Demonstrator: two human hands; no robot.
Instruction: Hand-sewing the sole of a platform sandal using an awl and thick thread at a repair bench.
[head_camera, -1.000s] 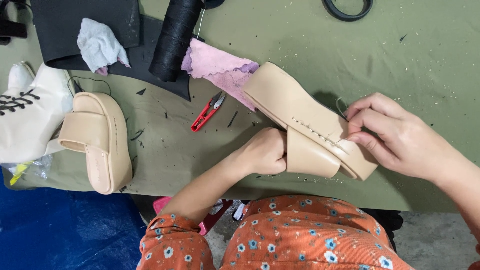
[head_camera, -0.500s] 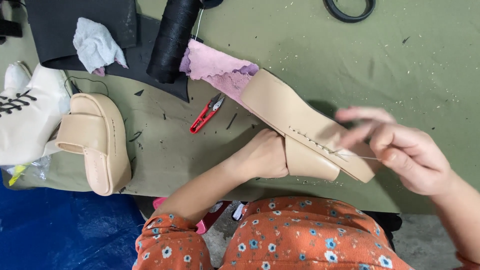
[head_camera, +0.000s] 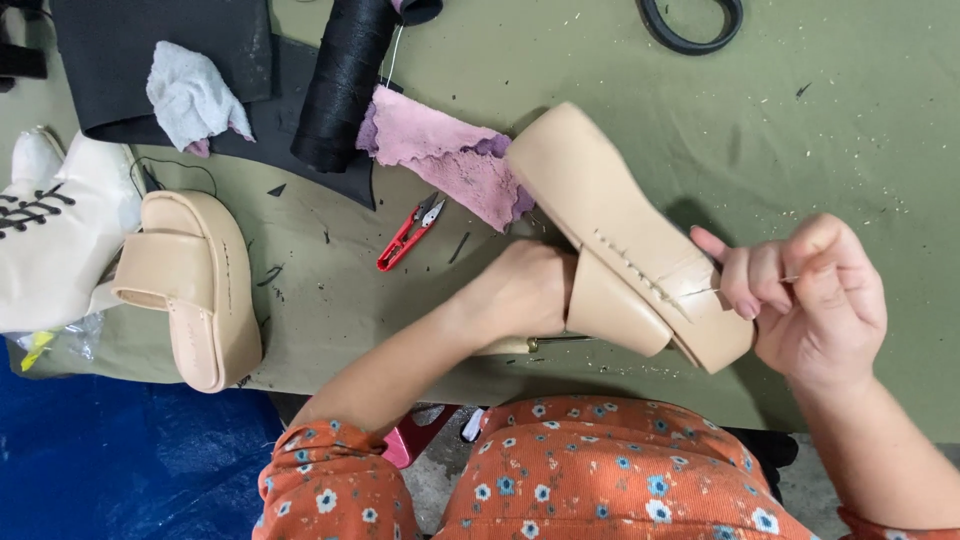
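Observation:
A beige platform sandal (head_camera: 610, 230) lies sole-side up across the green table (head_camera: 700, 110), with a row of stitches along its sole edge. My left hand (head_camera: 520, 290) is tucked into the sandal's strap and holds the shoe steady. To the right of the sandal's end, my right hand (head_camera: 810, 300) pinches a needle with thin thread (head_camera: 700, 291) running from the stitch line to the fingers.
A second beige sandal (head_camera: 195, 285) lies at the left beside a white laced boot (head_camera: 50, 230). Red thread snips (head_camera: 408, 235), a pink leather scrap (head_camera: 450, 160), a black thread spool (head_camera: 345, 80), black sheets with a white rag (head_camera: 190, 95) and a black ring (head_camera: 690, 25) sit further back.
My right hand has moved away from the sandal to the right, drawing the thread out of the stitch line. The left hand and the shoe have stayed in place.

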